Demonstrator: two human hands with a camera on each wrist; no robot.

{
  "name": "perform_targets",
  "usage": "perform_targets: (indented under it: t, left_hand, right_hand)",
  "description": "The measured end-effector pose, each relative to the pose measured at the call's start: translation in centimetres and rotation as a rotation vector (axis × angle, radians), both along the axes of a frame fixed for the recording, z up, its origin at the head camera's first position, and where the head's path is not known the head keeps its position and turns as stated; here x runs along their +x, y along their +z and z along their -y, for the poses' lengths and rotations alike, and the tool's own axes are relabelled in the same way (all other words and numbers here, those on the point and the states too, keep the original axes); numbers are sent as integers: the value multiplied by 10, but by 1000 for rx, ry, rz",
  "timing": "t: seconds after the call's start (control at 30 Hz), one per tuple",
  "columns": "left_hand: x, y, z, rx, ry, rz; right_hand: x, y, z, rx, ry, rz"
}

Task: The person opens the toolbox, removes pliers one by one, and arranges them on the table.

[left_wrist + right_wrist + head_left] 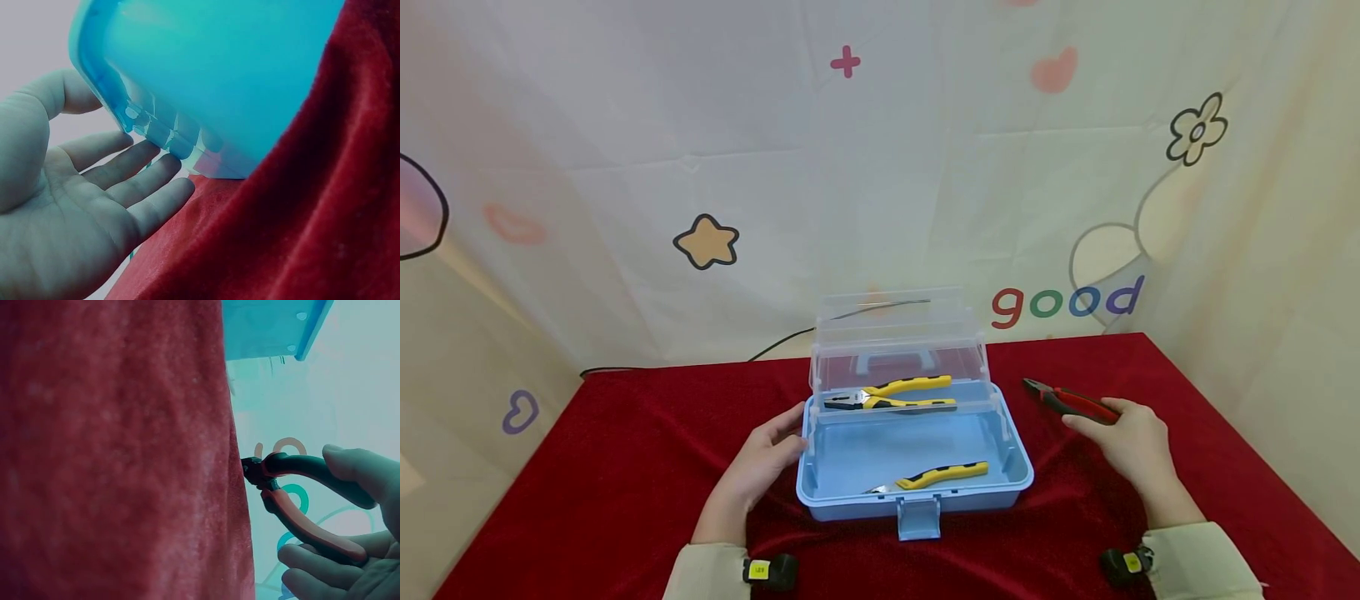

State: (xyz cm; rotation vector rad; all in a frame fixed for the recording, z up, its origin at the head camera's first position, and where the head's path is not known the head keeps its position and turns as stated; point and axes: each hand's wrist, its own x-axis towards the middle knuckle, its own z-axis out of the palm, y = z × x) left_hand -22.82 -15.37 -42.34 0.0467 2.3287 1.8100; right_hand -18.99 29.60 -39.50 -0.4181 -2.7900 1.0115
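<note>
A light-blue toolbox [917, 503] stands with its clear lid raised. My left hand [765, 454] is at its left side, the thumb over the rim and the fingertips against the outer wall. To the right of the box, my right hand [1131, 437] holds red-and-black pliers [1075, 404] by the handles, their dark head pointing left and away from me. In the right wrist view the handles stand spread between thumb and fingers. Yellow-and-black combination pliers [880, 397] lie at the back of the box. Another yellow-handled tool [943, 475] lies inside its front wall, which partly hides it.
Dark red velvet cloth [625, 483] covers the table and lies in folds around the box. A printed white curtain [760, 125] hangs behind. The box's latch [918, 518] hangs down in front. A thin black cable [782, 341] runs along the back edge.
</note>
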Motion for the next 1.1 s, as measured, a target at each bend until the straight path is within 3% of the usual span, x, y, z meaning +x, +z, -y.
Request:
perform_targets:
  t: [0.4,1.1]
  left_hand:
    - [1,2,0,7,-9,16]
    - [1,2,0,8,-11,10]
  right_hand:
    - [2,2,2,83,57,67]
    - [0,2,4,102,92,190]
